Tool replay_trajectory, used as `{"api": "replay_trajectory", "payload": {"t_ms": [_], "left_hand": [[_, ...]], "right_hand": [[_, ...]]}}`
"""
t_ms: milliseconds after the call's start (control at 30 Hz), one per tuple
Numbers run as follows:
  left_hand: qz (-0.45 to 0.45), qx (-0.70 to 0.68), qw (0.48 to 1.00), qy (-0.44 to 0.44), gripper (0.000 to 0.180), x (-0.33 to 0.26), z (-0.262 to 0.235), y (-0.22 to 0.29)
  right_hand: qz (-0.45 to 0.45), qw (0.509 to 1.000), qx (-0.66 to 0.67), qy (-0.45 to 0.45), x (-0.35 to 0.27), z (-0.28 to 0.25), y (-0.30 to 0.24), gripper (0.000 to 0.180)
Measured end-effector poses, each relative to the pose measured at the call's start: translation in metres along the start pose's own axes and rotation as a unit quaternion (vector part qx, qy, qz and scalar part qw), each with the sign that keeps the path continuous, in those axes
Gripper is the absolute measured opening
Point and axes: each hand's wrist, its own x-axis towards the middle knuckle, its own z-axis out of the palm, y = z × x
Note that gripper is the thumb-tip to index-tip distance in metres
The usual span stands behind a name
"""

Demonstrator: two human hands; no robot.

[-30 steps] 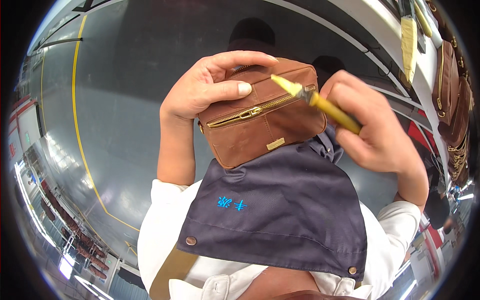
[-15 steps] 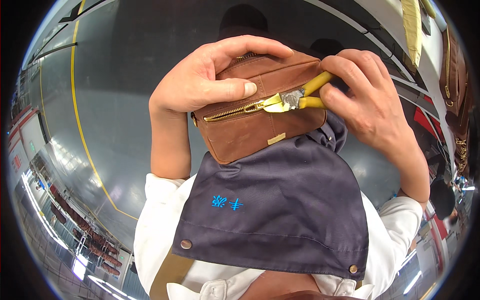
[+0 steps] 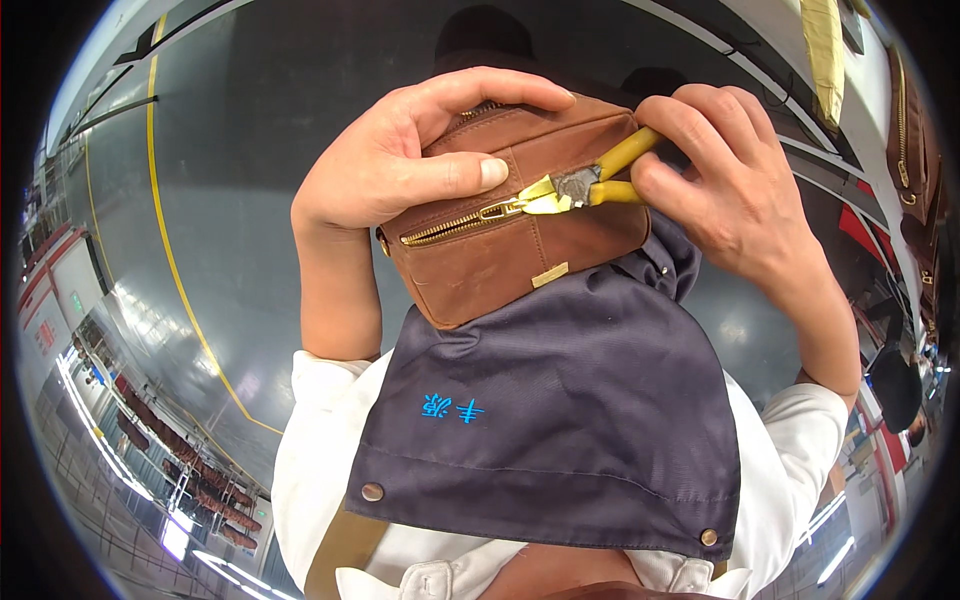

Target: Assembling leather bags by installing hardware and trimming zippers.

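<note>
A small brown leather bag (image 3: 520,240) rests against the upper part of my dark apron (image 3: 550,400). My left hand (image 3: 390,165) grips it from the left, thumb on the front and fingers over the top edge. My right hand (image 3: 715,165) is closed round the yellow handles of pliers (image 3: 615,165). Their jaws, wrapped in yellow tape, are at the pull end of a gold zipper (image 3: 450,228) on the bag's front; the exact bite is hidden. The zipper's left part is parted. A small gold-coloured tab (image 3: 551,275) sits at the bag's lower edge.
More brown leather bags (image 3: 908,150) with gold zippers hang at the far right, near a yellow strip (image 3: 823,60). Grey floor (image 3: 260,200) with a yellow line (image 3: 165,235) spreads out to the left. Racks of brown goods (image 3: 190,460) stand at lower left.
The plier handles have tilted slightly, and the jaws have shifted a little left along the zipper. Both hands and the bag have moved slightly left.
</note>
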Motion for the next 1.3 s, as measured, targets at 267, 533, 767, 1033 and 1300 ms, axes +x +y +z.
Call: {"api": "replay_trajectory", "payload": {"t_ms": [267, 533, 767, 1033, 1300], "left_hand": [[-0.103, 0.071, 0.992, -0.018, 0.054, -0.01, 0.01, 0.067], [-0.263, 0.31, 0.914, -0.021, 0.047, -0.019, 0.045, 0.142], [-0.296, 0.357, 0.886, 0.004, 0.047, -0.015, 0.062, 0.158], [-0.309, 0.376, 0.873, 0.005, 0.048, -0.017, 0.067, 0.165], [-0.315, 0.404, 0.859, 0.01, 0.049, -0.019, 0.069, 0.168]], "right_hand": [[-0.023, 0.986, 0.077, 0.149, 0.006, 0.041, -0.008, 0.016], [0.073, 0.924, 0.135, 0.351, 0.037, 0.091, -0.059, 0.013], [0.094, 0.899, 0.14, 0.405, 0.048, 0.098, -0.07, 0.01], [0.074, 0.894, 0.161, 0.411, 0.053, 0.098, -0.071, 0.008], [0.055, 0.893, 0.177, 0.411, 0.057, 0.102, -0.072, 0.008]]}}
